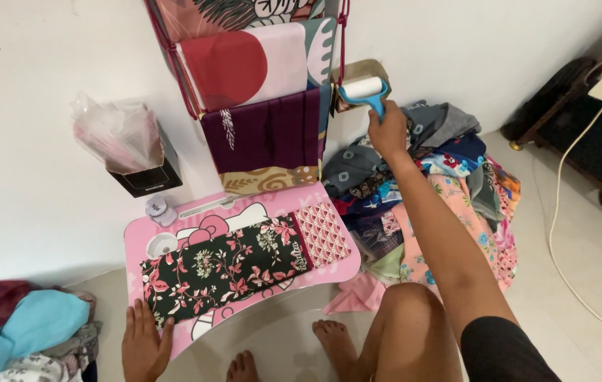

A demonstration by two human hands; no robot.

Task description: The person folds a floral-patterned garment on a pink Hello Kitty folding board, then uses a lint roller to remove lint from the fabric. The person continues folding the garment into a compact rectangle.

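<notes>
Right hand [388, 133] lifts lint roller [364, 92]; left hand [144, 342] presses pink table [329, 272].

Your way clear over the bare tiled floor [591, 262] at right, heaped colourful clothes pile [421, 184] blocking beside the pink cartoon lap desk [244, 212], hanging fabric organiser [265, 92] above it, black tissue box [142, 170] crowding its left corner

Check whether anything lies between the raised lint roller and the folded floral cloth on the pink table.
Nothing visible does. The right hand holds the lint roller up by the wall; the floral cloth lies uncovered on the pink table, left hand at its near edge.
</notes>
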